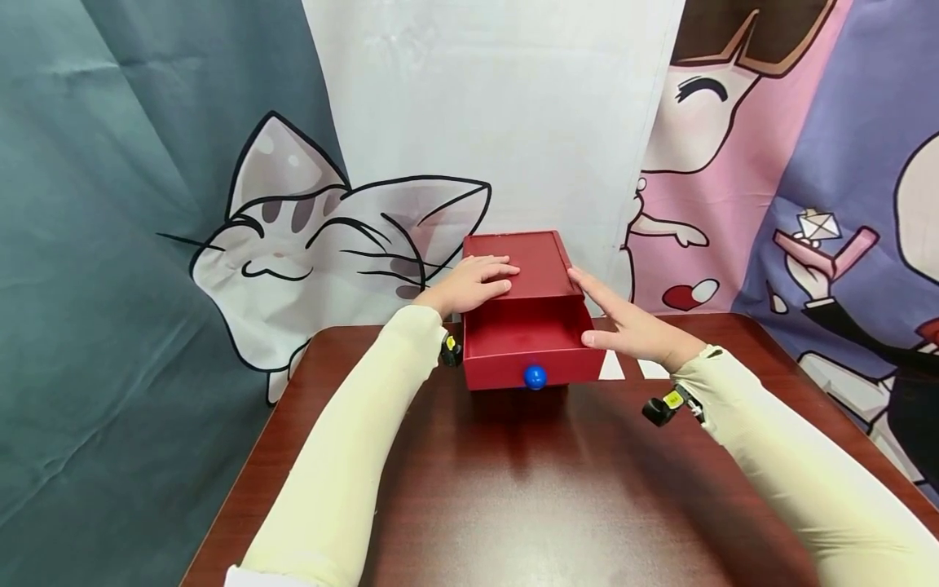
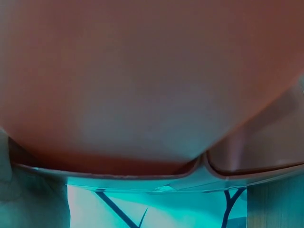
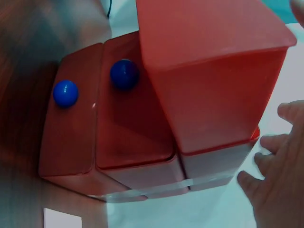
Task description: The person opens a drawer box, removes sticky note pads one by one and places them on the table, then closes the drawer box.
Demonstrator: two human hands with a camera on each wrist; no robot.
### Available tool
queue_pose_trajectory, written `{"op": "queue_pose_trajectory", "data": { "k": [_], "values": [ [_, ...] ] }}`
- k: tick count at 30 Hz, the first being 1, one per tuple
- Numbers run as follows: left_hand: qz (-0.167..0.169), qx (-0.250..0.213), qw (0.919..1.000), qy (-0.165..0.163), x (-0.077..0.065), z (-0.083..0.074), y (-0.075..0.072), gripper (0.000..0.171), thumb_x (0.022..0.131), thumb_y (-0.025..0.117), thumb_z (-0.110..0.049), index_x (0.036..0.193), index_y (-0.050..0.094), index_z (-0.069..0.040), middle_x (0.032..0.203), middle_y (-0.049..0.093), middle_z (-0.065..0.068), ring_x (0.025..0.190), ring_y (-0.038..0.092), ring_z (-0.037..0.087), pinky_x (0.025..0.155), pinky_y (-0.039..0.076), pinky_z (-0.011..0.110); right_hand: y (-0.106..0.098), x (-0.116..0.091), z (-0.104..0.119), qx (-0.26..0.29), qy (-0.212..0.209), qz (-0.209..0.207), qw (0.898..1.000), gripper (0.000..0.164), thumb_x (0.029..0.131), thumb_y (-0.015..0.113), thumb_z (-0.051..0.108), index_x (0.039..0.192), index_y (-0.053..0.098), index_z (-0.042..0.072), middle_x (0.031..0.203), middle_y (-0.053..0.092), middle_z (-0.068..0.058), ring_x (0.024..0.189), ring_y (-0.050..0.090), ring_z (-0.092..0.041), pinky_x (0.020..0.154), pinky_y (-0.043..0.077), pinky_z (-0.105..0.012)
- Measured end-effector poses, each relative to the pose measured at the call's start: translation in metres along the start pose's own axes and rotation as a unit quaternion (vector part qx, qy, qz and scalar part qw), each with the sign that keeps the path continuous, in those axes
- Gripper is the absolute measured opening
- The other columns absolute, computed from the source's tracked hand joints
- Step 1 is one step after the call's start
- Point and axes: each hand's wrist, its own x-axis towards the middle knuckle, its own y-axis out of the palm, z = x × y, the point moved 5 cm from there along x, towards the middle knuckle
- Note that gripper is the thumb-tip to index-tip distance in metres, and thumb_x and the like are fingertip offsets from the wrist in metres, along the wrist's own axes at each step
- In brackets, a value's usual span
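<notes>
A small red drawer cabinet (image 1: 539, 261) stands at the far side of the table, its top drawer (image 1: 499, 371) pulled out, with a blue knob (image 1: 535, 377) on the front. Inside, the visible part of that drawer is bare red. My left hand (image 1: 473, 285) rests on the cabinet top with extended fingers. On the other side my right hand (image 1: 631, 322) has straight fingers, fingertips at the top's right edge and thumb by the drawer's side. In the right wrist view, two lower drawers (image 3: 133, 128) are closed, each with a blue knob. A blurred red surface (image 2: 142, 95) fills most of the left wrist view.
Two white pieces (image 1: 611, 367) lie on the brown table (image 1: 557, 505) right of the drawer. Close behind the cabinet hangs a cloth backdrop (image 1: 513, 98) printed with a cartoon cat and figures.
</notes>
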Motion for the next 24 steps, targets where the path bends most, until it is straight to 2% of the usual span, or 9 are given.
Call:
{"op": "queue_pose_trajectory", "data": {
  "k": [5,9,15,24],
  "values": [
    [0.001,0.001,1.0,0.001,-0.0007,-0.0032,-0.0023,0.048,0.106,0.045,-0.04,0.15,0.052,-0.021,0.162,0.036,0.003,0.152,0.025,0.017,0.125,0.004,0.041,0.0026,-0.0011,0.0007,-0.032,0.025,0.009,0.999,0.107,0.083,0.078,0.022,0.164,0.008,0.015,0.169,0.005,-0.007,0.153,0.007,-0.032,0.112,0.027,-0.07],
    [0.005,-0.003,0.9999,-0.01,-0.0004,-0.0026,-0.0022,0.049,0.106,0.042,-0.042,0.15,0.052,-0.022,0.162,0.036,0.002,0.152,0.025,0.017,0.125,0.004,0.039,0.0046,-0.0004,-0.0008,-0.052,0.02,0.006,0.998,0.11,0.082,0.081,0.023,0.164,0.008,0.016,0.169,0.002,-0.008,0.154,0.004,-0.032,0.113,0.024,-0.071],
    [0.005,-0.002,0.9998,-0.017,0.0018,-0.0005,-0.0019,0.05,0.107,0.038,-0.046,0.15,0.052,-0.024,0.162,0.036,0.0,0.152,0.024,0.016,0.125,0.003,0.037,0.0064,0.0003,0.0001,-0.047,0.006,-0.001,0.999,0.106,0.083,0.079,0.019,0.164,0.01,0.016,0.17,-0.002,-0.01,0.154,0.003,-0.034,0.109,0.032,-0.069],
    [0.015,-0.006,0.9996,-0.021,0.001,0.0011,-0.0011,0.053,0.107,0.033,-0.049,0.152,0.05,-0.026,0.163,0.035,0.0,0.153,0.022,0.017,0.125,0.001,0.036,0.0081,0.0005,-0.0036,-0.072,0.038,-0.016,0.997,0.103,0.086,0.078,0.027,0.164,0.01,0.015,0.17,0.002,-0.008,0.153,0.009,-0.035,0.11,0.033,-0.068]
  ]
}}
